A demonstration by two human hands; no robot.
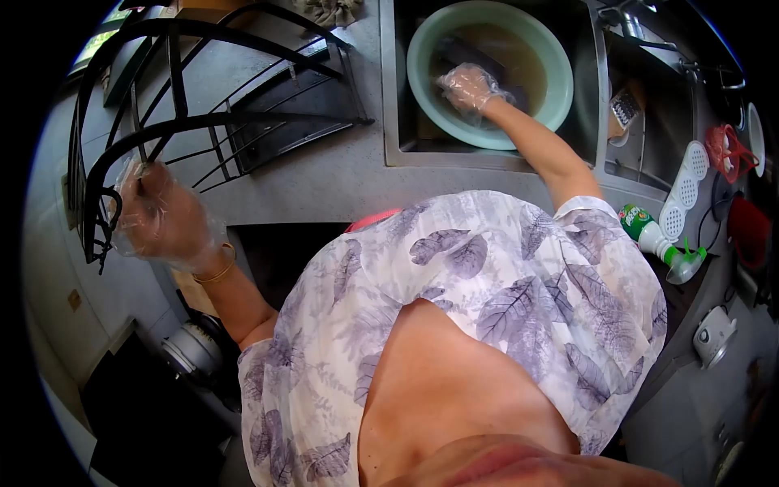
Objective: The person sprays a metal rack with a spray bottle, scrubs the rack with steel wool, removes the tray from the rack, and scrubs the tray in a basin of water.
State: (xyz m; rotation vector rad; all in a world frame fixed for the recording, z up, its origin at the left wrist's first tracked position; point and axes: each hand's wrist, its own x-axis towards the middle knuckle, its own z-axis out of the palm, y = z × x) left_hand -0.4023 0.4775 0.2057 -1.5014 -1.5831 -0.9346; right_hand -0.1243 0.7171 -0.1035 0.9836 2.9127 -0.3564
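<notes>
In a clear plastic glove, my left hand [166,213] is closed around a bar of a black metal rack [174,73] with curved bars. The rack is held up at the left, over the counter. My right hand [471,88], also gloved in clear plastic, reaches into a pale green basin [560,89] of cloudy brownish water. Its fingers look curled, and what they grip cannot be made out. Beside it in the water lies a dark, flat piece [485,61], partly hidden by the hand.
The basin stands in a metal sink [391,81]. Behind the rack, a black tray-like panel [296,109] rests on the grey counter [300,183]. A box grater [625,109], a white perforated strip [686,191] and a green-and-white spray bottle [653,235] are at the right. A pot [191,349] sits lower left.
</notes>
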